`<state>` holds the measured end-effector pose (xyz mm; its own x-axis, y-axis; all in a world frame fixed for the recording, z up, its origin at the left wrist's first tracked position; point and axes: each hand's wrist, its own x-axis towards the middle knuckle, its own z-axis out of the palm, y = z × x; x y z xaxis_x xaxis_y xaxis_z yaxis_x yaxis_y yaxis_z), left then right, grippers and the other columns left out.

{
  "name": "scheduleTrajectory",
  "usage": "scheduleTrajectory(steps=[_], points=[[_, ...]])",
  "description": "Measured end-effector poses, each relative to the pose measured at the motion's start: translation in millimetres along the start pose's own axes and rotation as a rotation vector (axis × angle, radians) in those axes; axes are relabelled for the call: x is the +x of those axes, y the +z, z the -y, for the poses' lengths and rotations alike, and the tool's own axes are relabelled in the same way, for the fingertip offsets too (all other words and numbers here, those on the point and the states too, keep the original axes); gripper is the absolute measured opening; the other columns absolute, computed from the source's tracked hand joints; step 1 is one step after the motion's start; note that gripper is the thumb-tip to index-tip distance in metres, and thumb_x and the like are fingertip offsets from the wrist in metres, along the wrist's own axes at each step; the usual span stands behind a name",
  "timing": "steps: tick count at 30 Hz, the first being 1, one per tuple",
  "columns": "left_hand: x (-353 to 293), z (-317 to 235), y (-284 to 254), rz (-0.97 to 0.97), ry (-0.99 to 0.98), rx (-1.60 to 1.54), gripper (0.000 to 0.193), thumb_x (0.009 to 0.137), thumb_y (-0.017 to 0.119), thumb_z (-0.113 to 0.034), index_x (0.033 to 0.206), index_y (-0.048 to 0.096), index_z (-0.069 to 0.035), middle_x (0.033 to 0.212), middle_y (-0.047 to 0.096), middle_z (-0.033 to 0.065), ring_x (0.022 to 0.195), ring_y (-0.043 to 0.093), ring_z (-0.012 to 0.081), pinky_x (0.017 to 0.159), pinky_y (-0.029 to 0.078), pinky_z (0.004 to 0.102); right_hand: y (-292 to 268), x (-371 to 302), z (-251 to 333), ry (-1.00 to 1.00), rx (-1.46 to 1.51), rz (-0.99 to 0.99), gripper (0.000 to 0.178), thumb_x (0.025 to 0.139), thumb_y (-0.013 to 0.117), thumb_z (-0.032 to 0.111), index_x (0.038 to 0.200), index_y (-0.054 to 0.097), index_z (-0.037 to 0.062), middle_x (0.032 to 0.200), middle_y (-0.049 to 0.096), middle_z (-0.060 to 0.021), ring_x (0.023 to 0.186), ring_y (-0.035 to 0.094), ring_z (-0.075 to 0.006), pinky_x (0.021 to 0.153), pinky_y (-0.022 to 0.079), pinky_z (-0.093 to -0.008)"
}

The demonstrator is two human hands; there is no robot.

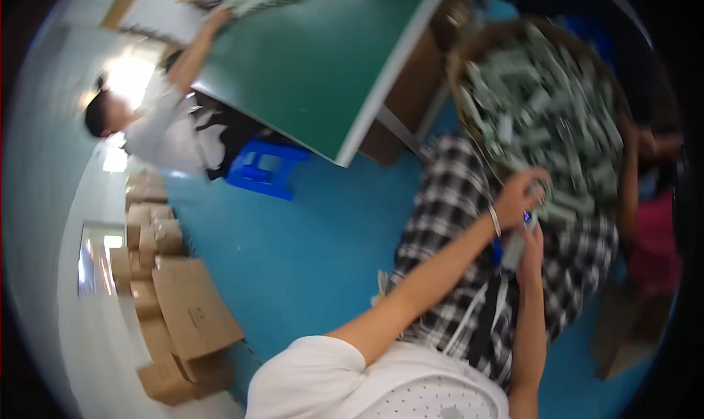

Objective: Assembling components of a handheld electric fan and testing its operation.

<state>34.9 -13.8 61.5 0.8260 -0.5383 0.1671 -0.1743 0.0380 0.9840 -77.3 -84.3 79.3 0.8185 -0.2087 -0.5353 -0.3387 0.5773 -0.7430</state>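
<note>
In front of my lap, both hands are on a pale grey handheld device with a small lit blue display and a rounded upper end. My left hand, a band on its wrist, has curled fingers at the upper end. My right hand is wrapped round the handle below the display. Just beyond my hands stands a large brown carton, heaped with pale green and white pieces of similar look. Blur hides their detail and the exact finger contacts.
A green-topped table with a white edge stands ahead on the left. Beside it a person in white reaches over it near a blue stool. Cardboard boxes line the left wall. Another person in pink is at the right.
</note>
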Motion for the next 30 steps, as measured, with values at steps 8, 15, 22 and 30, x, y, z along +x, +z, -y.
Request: scheduleTrajectory(steps=[8, 15, 22, 30], points=[[-2, -25, -12, 0.008, 0.004, -0.06, 0.042, 0.093, 0.052, -0.039, 0.117, 0.055, -0.004, 0.118, 0.054, 0.0131, 0.113, 0.051, 0.03, 0.097, 0.037, 0.0405, 13, -3, -1, -0.049, 0.013, 0.05, 0.032, 0.083, 0.051, 0.014, 0.112, 0.047, 0.0036, 0.079, 0.057, -0.0074, 0.059, 0.058, -0.0183, 0.052, 0.049, -0.0317], [5, -21, -15, -0.034, 0.014, -0.002, 0.031, 0.09, 0.059, -0.023, 0.115, 0.057, -0.005, 0.115, 0.058, 0.0085, 0.111, 0.055, 0.023, 0.096, 0.04, 0.0349, 20, 3, 6, -0.037, 0.021, 0.052, 0.027, 0.081, 0.051, 0.011, 0.107, 0.048, 0.0044, 0.076, 0.056, -0.0069, 0.059, 0.058, -0.018, 0.053, 0.05, -0.0305], [3, -21, -11, -0.02, -0.007, -0.062, 0.03, 0.089, 0.06, -0.022, 0.113, 0.056, -0.003, 0.114, 0.056, 0.0114, 0.109, 0.054, 0.0256, 0.095, 0.039, 0.0357, 18, -2, 7, -0.03, 0.034, 0.055, 0.028, 0.082, 0.05, 0.007, 0.109, 0.047, 0.0028, 0.083, 0.057, -0.0074, 0.062, 0.059, -0.0185, 0.056, 0.051, -0.031], [-1, -20, -12, -0.034, 0.006, -0.063, 0.031, 0.089, 0.06, -0.022, 0.113, 0.056, -0.003, 0.114, 0.056, 0.0116, 0.109, 0.054, 0.0248, 0.095, 0.039, 0.0354, 13, 2, 0, -0.033, 0.048, 0.089, 0.028, 0.082, 0.05, 0.007, 0.109, 0.048, 0.0026, 0.081, 0.058, -0.0086, 0.06, 0.058, -0.0189, 0.055, 0.05, -0.0307]])
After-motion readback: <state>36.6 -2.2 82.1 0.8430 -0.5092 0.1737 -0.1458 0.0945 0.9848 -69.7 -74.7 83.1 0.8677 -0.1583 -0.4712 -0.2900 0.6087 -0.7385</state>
